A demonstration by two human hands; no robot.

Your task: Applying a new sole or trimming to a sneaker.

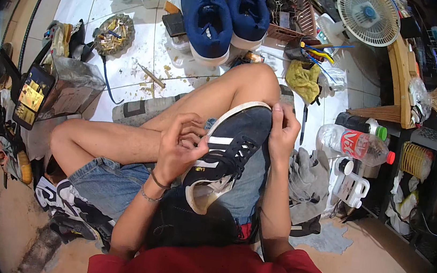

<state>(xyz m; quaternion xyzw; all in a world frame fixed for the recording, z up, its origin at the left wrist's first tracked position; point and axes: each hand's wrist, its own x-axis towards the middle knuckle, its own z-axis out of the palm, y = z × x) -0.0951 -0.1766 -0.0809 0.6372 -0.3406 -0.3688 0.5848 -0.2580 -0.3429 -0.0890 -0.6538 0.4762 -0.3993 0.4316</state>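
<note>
Here the dark blue sneaker (230,148) rested on the person's lap, left hand (180,143) curled gripping its side, right hand (284,130) pinching its toe rim. Propped on bare legs, it could probably slip toward the cluttered floor (134,67).

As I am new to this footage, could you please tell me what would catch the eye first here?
At centre, a dark sneaker with white stripes lies on the person's lap, gripped by the left hand and right hand. Beyond the knee, a pair of blue shoes stands on the white tiled floor, and a small fan at top right.
</note>
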